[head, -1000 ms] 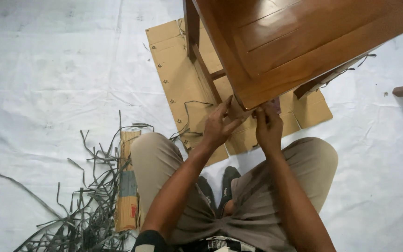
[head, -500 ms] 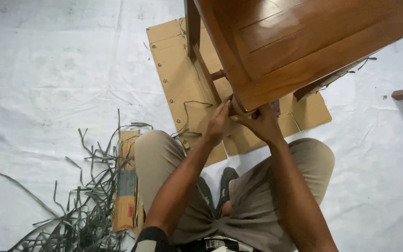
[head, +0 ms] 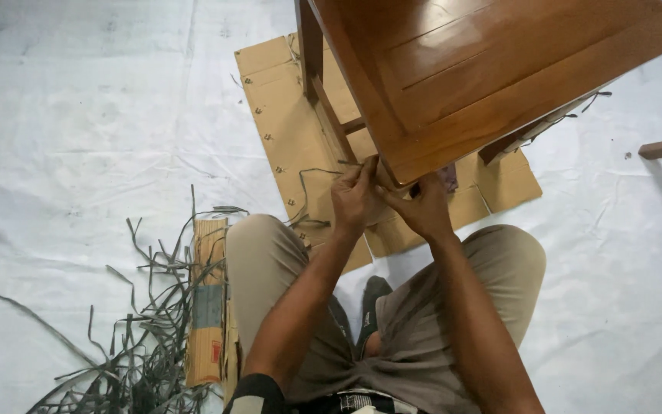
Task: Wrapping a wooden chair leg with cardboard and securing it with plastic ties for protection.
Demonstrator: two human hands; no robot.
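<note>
White sheet (head: pixel 78 115), both hands (head: pixel 388 195) pinching chair corner (head: pixel 392 178)

1 wooden chair (head: pixel 492 69), 1 flattened cardboard sheet (head: pixel 289 115), 1 folded cardboard piece (head: pixel 208 307), 1 strap pile (head: pixel 132 345), 2 hands (head: pixel 355 198).

The wooden table (head: pixel 492 69) runs off the top edge, hiding its leg tops.
</note>
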